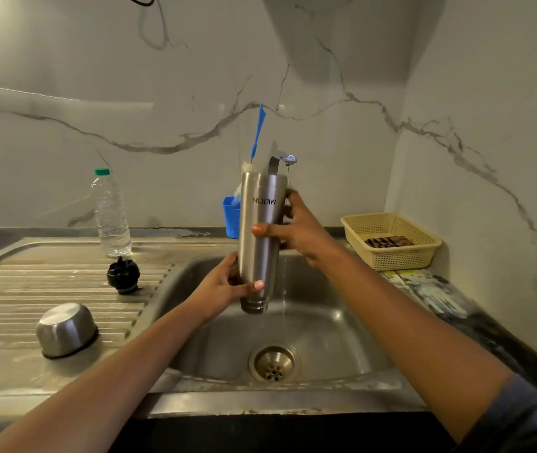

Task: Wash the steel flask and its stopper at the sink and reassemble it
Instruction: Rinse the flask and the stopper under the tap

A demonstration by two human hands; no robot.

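Observation:
The steel flask (259,246) hangs upside down over the sink basin (326,338), its threaded mouth pointing at the drain and its printed name inverted. My left hand (224,289) grips the neck end, thumb across the front. My right hand (296,228) grips the middle of the body from the right. A thin stream of water runs from the tap (285,161) just right of the flask. The black stopper (123,275) stands on the ribbed drainboard (32,289). The steel cap cup (66,330) lies mouth down nearer to me.
A clear plastic bottle (111,214) with a green cap stands at the back of the drainboard. A blue holder (232,217) with a blue-handled brush (258,132) sits behind the flask. A yellow basket (391,240) with a striped cloth stands at the right, by the wall corner.

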